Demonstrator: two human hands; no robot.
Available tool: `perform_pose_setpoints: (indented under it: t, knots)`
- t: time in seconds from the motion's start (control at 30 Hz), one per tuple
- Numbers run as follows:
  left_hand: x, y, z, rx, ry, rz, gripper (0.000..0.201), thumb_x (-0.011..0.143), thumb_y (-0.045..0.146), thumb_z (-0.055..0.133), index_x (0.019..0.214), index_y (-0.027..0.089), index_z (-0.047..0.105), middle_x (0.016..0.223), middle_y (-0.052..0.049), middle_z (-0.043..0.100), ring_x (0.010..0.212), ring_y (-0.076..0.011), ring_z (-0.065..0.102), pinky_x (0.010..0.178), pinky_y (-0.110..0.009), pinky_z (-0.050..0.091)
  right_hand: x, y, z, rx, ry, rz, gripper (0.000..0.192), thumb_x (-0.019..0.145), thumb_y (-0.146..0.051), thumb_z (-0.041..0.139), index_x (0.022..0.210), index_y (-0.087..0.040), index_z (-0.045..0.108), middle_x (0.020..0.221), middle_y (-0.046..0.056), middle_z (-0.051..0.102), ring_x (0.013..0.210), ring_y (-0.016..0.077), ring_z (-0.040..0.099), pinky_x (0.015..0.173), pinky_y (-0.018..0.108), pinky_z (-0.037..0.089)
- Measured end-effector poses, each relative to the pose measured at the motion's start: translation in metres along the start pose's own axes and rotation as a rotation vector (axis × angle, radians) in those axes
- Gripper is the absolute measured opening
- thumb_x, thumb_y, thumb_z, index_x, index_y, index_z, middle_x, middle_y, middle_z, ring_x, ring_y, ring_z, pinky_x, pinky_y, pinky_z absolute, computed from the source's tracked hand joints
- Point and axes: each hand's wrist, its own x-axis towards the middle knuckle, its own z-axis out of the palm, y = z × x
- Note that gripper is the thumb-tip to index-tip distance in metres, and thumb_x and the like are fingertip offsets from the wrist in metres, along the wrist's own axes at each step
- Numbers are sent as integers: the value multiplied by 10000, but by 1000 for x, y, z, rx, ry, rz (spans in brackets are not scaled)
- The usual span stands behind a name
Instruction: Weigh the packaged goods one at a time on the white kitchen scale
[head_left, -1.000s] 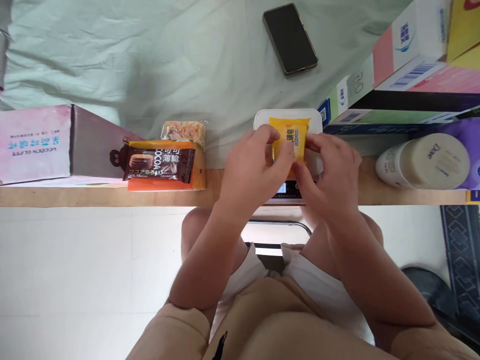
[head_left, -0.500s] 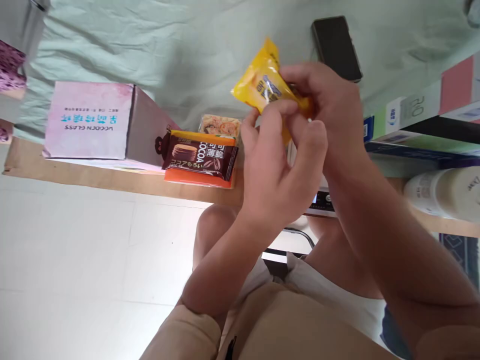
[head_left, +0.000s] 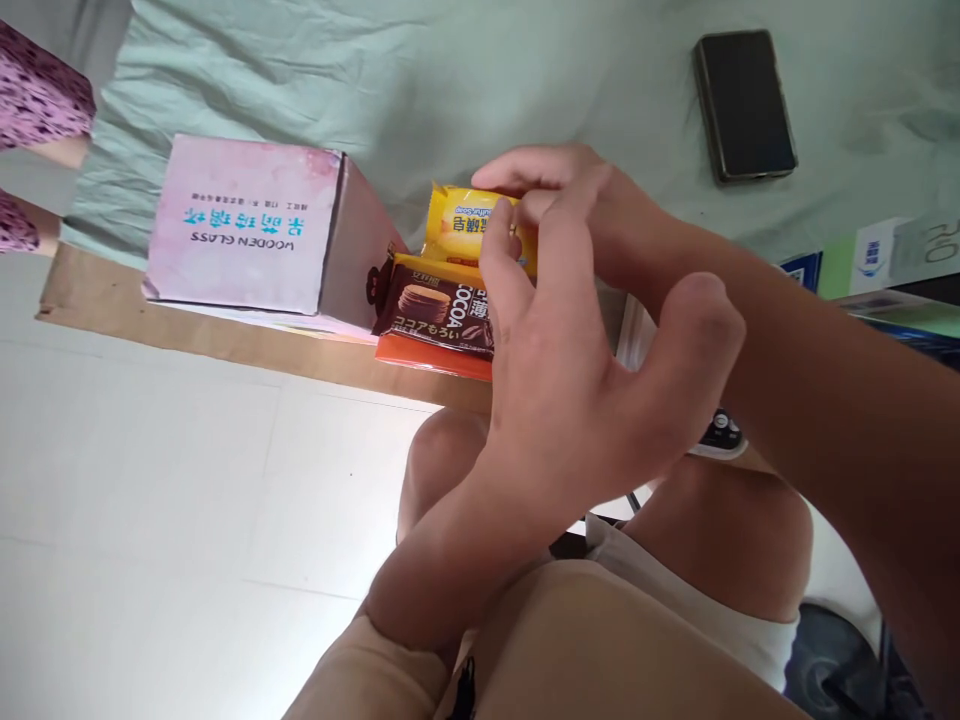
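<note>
A yellow wrapped bar of soap, with "Sulfur Soap" printed on it, lies flat behind a brown cocoa biscuit packet. My right hand has its fingers curled around the soap's far edge and right end. In front of it my left hand is open, thumb spread wide, its fingertips over the soap's face; whether they touch it I cannot tell. An orange packet shows beneath the biscuit packet. My left hand hides the right ends of these packets.
To the left stands a pink "Wooden Glass" box. A black phone lies at the back right on the green cloth. Boxes stand at the right. A person's patterned trouser leg shows at far left.
The soap has gone from up between both hands to lying behind the biscuit packet, further left. My left hand has let go and spread its thumb. The view has shifted.
</note>
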Motion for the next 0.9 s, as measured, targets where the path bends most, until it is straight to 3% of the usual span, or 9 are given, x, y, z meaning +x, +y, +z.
perform_pose_setpoints:
  t: [0.1, 0.17, 0.23, 0.3, 0.43, 0.63, 0.73, 0.8, 0.9]
  knots:
    - [2, 5, -4, 143, -115, 15, 394, 1029, 296, 651, 1412, 285, 561, 1666, -93, 574, 1774, -296, 335, 1315, -464, 557, -11, 8, -13, 33, 148, -60, 435, 990, -84, 513, 1354, -141, 744, 1234, -36, 765, 1187, 82, 719, 1138, 292, 554]
    - [3, 6, -4, 148, -160, 28, 384, 1035, 303, 647, 1408, 297, 558, 1644, -84, 615, 1723, -284, 423, 1306, -464, 573, -33, 18, -24, 73, 246, -136, 428, 948, -98, 520, 1294, -155, 765, 1339, -2, 778, 1326, 127, 710, 1218, 355, 545]
    - [2, 6, 0, 162, -203, 23, 344, 1026, 302, 660, 1356, 347, 573, 1593, -24, 668, 1650, -272, 512, 1304, -470, 574, -67, 32, -35, 139, 362, -200, 454, 838, -135, 552, 1220, -192, 792, 1271, 24, 816, 1266, 179, 759, 1113, 401, 605]
    - [0, 3, 7, 176, -249, 12, 307, 1011, 302, 677, 1298, 368, 591, 1544, 16, 705, 1589, -264, 569, 1295, -461, 573, -107, 51, -41, 216, 565, -213, 420, 737, -175, 617, 1106, -230, 809, 1098, 31, 840, 1069, 205, 805, 925, 405, 636]
    - [-5, -5, 28, 143, -410, 26, 158, 994, 292, 694, 1140, 294, 633, 1378, -28, 777, 1385, -246, 696, 1210, -425, 618, -180, 101, -40, 287, 976, -260, 267, 650, -173, 671, 878, -224, 801, 799, 43, 769, 715, 212, 736, 722, 429, 577]
    - [-22, -9, 84, 150, -707, 41, 97, 1014, 307, 622, 934, 263, 591, 1026, -32, 770, 1055, -227, 729, 958, -401, 630, -254, 176, -51, 121, 1381, -180, 246, 604, -277, 782, 844, -250, 829, 734, 79, 717, 636, 252, 658, 615, 453, 474]
    - [-38, -13, 121, 153, -823, 65, 53, 1014, 306, 606, 985, 262, 602, 1104, -41, 790, 1082, -235, 740, 989, -420, 633, -284, 212, -69, -14, 1649, -213, 266, 572, -353, 765, 829, -287, 788, 736, 71, 684, 639, 239, 590, 624, 462, 433]
    - [-50, -19, 145, 192, -885, 52, 114, 1011, 335, 623, 1098, 262, 633, 1285, -71, 789, 1211, -270, 744, 1099, -473, 637, -302, 232, -78, -79, 1678, -220, 356, 581, -419, 794, 923, -320, 784, 874, 79, 713, 778, 278, 653, 674, 490, 482]
    - [-63, -29, 177, 264, -965, 33, 353, 1002, 385, 642, 1323, 240, 620, 1553, -124, 689, 1468, -327, 665, 1276, -533, 571, -320, 248, -79, -98, 1533, -138, 564, 619, -483, 848, 1159, -354, 749, 1258, 112, 740, 1133, 365, 744, 835, 555, 593]
